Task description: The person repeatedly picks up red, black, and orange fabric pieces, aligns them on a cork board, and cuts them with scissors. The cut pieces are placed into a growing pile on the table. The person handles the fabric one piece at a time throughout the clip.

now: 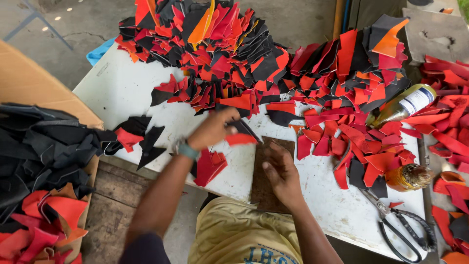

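A craft workshop: red and black leather offcuts (234, 54) heaped on a scuffed white worktable (122, 88), scissors (400, 227) near right.

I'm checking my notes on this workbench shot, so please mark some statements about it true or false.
1. The left hand holds a red piece. True.
2. The right hand rests on a brown board. True.
3. The scissors are in the right hand. False: they lie on the white table, to the right.
4. The cardboard box stands on the right. False: it is on the left.
5. A bottle lies among the scraps. True.
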Demonstrator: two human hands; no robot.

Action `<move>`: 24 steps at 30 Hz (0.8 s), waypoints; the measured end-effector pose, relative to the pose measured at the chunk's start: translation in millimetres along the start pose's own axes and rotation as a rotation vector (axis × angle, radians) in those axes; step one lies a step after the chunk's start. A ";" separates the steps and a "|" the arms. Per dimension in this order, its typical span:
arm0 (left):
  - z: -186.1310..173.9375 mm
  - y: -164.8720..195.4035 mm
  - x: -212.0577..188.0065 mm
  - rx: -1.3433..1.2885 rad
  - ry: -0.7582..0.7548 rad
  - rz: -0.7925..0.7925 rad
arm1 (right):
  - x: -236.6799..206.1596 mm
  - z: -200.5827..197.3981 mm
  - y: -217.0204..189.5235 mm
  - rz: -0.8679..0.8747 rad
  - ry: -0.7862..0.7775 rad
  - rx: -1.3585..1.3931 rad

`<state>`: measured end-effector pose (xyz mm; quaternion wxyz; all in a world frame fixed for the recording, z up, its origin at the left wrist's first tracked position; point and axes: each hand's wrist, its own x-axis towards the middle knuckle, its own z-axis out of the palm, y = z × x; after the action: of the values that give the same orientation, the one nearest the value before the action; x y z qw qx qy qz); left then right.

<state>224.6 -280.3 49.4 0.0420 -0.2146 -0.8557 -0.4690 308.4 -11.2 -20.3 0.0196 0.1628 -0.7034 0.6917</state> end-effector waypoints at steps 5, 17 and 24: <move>-45.9 -28.4 113.1 0.401 -0.332 -0.067 | 21.2 -21.7 10.2 0.190 0.046 -0.099; -5.8 -49.2 175.8 0.579 -0.041 -0.326 | 37.3 -35.8 15.1 0.049 -0.027 -0.446; -7.3 -38.1 153.5 0.507 0.071 -0.225 | 24.5 -35.3 5.9 -0.012 -0.073 -0.569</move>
<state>69.3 -253.8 65.5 0.0721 -0.0843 -0.9622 -0.2487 276.7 18.4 -18.4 0.0435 0.1798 -0.8683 0.4603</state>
